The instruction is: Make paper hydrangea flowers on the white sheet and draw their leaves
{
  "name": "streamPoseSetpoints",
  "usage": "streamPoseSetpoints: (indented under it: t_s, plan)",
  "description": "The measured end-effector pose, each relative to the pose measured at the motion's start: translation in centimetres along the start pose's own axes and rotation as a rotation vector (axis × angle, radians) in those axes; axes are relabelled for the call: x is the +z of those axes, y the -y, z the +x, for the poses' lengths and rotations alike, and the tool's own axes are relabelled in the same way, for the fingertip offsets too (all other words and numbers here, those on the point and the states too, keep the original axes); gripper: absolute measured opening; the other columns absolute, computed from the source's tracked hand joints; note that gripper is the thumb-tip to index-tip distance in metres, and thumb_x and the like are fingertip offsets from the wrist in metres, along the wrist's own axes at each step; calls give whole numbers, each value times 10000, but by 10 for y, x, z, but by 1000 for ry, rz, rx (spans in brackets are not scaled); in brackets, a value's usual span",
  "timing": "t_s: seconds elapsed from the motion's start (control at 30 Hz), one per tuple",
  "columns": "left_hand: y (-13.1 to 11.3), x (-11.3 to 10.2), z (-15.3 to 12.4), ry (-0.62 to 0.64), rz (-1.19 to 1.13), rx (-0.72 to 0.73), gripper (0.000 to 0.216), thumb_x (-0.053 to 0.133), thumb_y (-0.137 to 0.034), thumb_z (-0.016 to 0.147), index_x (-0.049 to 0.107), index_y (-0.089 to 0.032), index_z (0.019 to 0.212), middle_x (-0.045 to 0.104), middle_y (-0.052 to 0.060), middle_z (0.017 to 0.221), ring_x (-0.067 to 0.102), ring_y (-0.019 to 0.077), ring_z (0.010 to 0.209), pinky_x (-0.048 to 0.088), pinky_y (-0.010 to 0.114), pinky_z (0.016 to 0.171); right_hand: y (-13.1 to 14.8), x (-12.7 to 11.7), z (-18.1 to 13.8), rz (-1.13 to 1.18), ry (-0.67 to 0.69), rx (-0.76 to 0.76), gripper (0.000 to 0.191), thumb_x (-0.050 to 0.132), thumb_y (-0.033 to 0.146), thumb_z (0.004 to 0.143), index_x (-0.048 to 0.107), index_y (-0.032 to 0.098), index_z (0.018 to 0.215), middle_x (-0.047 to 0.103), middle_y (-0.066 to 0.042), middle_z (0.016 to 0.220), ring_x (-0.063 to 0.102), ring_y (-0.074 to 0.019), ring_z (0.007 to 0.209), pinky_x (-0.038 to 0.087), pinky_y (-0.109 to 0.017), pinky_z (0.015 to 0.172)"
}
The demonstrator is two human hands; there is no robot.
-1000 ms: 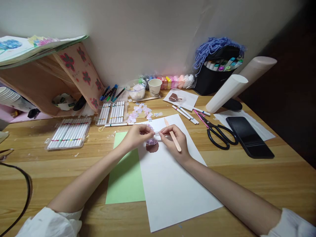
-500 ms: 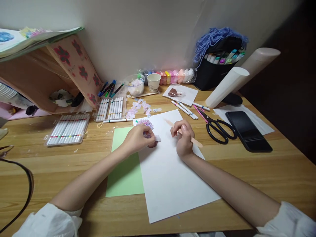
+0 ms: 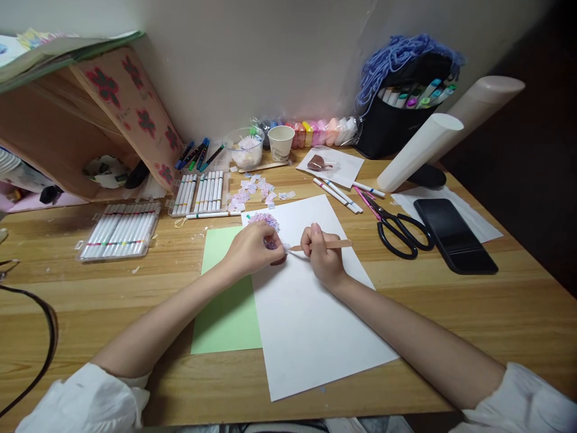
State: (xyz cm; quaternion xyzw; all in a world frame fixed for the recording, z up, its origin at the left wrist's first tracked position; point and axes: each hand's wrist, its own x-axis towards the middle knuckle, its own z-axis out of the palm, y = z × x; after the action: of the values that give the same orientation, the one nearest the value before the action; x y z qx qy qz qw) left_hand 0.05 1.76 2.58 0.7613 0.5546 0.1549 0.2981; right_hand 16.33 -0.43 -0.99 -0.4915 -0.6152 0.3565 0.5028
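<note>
My left hand (image 3: 256, 249) pinches a small piece of paper above the upper left of a white sheet (image 3: 322, 337). My right hand (image 3: 323, 252) grips a wooden craft stick (image 3: 339, 244), whose far tip meets the paper piece at my left fingertips. Partly hidden behind the left hand is a purple and pink cluster (image 3: 264, 220) of small bits on the sheet, with something brown below it. Under the sheet's left side lies a light green sheet (image 3: 225, 319). Small pale paper pieces (image 3: 252, 191) are scattered beyond the sheets.
Black-handled scissors (image 3: 401, 231) and a phone (image 3: 455, 234) lie to the right. Marker sets (image 3: 121, 231) sit at the left. At the back stand a paper cup (image 3: 281, 143), a clear bowl (image 3: 244, 150), a black marker holder (image 3: 392, 129) and a white tube (image 3: 419, 153).
My right hand has moved left and turned the craft stick nearly level, bringing its tip to the paper piece. The left hand has stayed in about the same place.
</note>
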Motion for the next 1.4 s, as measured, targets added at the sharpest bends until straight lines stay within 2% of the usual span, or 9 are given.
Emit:
streamPoseSetpoints:
  t_s: [0.37, 0.5, 0.57, 0.67, 0.77, 1.03, 1.4]
  plan:
    - [-2, 1, -1, -26, 118, 51, 102, 610, -276, 684, 600, -184, 639, 598, 23, 730, 503, 164, 686, 333, 260, 567, 2, 2, 1, -1, 11, 31, 586, 256, 529, 957, 394, 213, 483, 402, 20, 456, 397, -114, 455, 340, -275, 519]
    - [-1, -3, -16, -95, 111, 82, 136, 577, -299, 753, 558, -183, 684, 589, 11, 716, 498, 149, 670, 335, 256, 576, 1, 3, 2, 14, 11, 42, 584, 267, 536, 954, 390, 213, 484, 389, 21, 454, 390, -113, 454, 339, -271, 509]
    - [4, -3, -30, -97, 89, 172, 144, 518, -295, 817, 559, -182, 736, 587, 15, 715, 501, 144, 675, 356, 259, 610, 1, 4, 4, 28, 7, 43, 585, 270, 539, 953, 392, 213, 483, 383, 23, 453, 385, -112, 452, 339, -269, 506]
    - [15, 3, -49, 57, 100, 405, 158, 447, -239, 864, 578, -183, 798, 593, 24, 715, 497, 144, 689, 374, 264, 647, -1, 6, 6, 57, -4, 66, 586, 298, 548, 945, 397, 213, 475, 369, 26, 445, 379, -111, 445, 327, -268, 490]
    - [22, 10, -59, 173, 196, 507, 186, 431, -223, 872, 562, -180, 748, 588, 29, 712, 480, 147, 685, 362, 275, 633, -4, 7, 7, 87, -16, 112, 590, 321, 558, 935, 393, 213, 463, 350, 31, 425, 364, -108, 420, 297, -272, 461]
    - [21, 9, -57, 209, 239, 505, 169, 431, -211, 866, 538, -182, 739, 582, 26, 735, 483, 146, 701, 358, 274, 634, -5, 4, 1, 78, -62, 83, 595, 287, 544, 949, 368, 219, 457, 337, 29, 412, 335, -110, 402, 275, -288, 465]
    - [22, 11, -57, 190, 237, 525, 160, 438, -200, 856, 529, -178, 726, 573, 19, 718, 478, 145, 691, 359, 276, 627, -2, 5, 2, 32, 30, 62, 575, 302, 525, 954, 401, 208, 484, 365, 30, 439, 362, -104, 430, 299, -274, 484]
